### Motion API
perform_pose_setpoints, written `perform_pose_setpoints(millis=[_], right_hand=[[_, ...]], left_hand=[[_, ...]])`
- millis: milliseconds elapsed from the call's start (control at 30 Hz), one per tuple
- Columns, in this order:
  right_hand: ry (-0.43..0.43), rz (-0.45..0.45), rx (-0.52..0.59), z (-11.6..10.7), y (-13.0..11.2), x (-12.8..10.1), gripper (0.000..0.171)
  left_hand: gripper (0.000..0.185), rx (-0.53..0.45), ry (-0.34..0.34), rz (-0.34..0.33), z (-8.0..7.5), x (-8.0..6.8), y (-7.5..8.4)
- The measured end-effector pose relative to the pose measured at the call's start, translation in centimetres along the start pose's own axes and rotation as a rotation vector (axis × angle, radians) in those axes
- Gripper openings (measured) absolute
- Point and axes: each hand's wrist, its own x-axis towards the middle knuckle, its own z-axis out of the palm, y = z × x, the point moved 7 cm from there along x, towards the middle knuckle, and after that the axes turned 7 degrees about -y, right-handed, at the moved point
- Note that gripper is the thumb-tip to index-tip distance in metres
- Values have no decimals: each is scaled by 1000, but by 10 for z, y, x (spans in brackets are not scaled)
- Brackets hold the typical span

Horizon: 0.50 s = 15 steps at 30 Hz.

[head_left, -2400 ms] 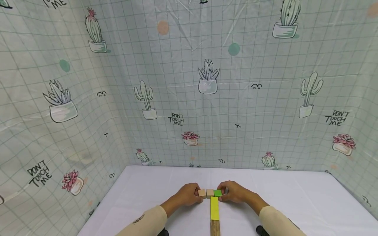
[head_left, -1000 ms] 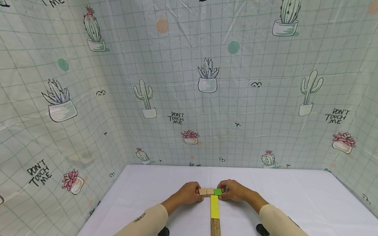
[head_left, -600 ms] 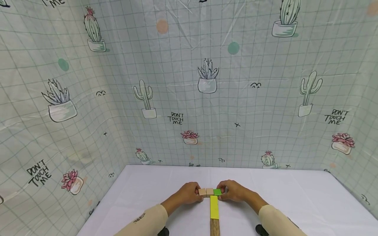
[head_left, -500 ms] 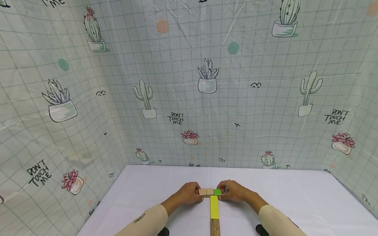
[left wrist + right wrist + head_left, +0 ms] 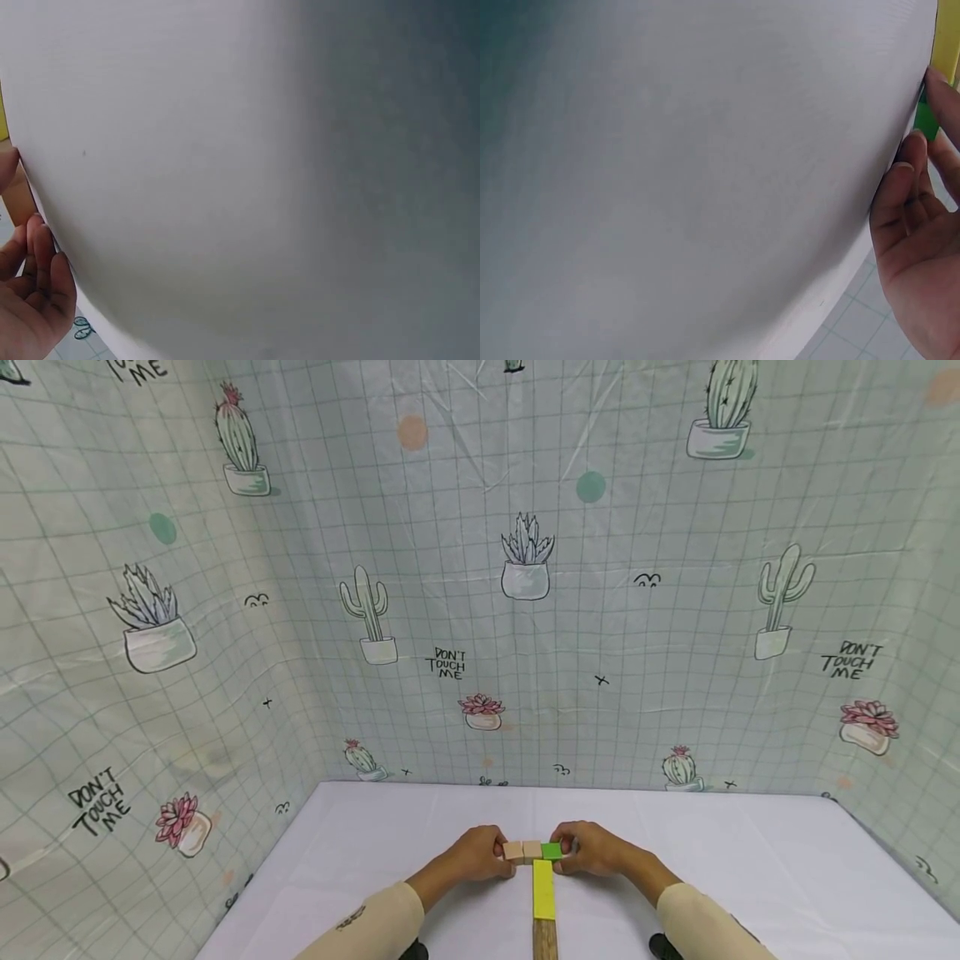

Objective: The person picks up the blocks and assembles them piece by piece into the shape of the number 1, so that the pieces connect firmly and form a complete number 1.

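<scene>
Two plain wooden blocks and a green block [image 5: 551, 852] sit side by side in a short row on the table. My left hand [image 5: 478, 853] pinches the outer wooden block [image 5: 513, 852] at the row's left end between thumb and fingers. Beside it is the middle wooden block [image 5: 532, 852]. At the right end, my right hand [image 5: 592, 848] pinches the green block, whose side [image 5: 926, 121] shows between the fingers in the right wrist view. A long yellow block [image 5: 543, 890] runs from the row toward me, with its far end right at the row.
A brown wood-grained block [image 5: 545, 938] continues the yellow one's line to the bottom of the head view. White cloth covers the table [image 5: 405, 810]. Behind and at the sides hangs a cactus-print curtain [image 5: 570, 635]. Beige sleeves cover both forearms.
The narrow gap between the two wooden blocks, seen in the oldest frame, has closed as the left one came rightward. Since then both hands keep their hold; the head view shifts slightly.
</scene>
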Motion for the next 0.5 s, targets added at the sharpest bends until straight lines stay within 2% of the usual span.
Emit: perform_pose_setpoints(millis=[200,500], right_hand=[[-4,30,-1,-1,3,-1,35],[0,70,-3,-11,16,-9,42]], left_hand=[[33,9,-8,-43,-1,0,-5],[39,-15,1,-52,-8,-6,-9]])
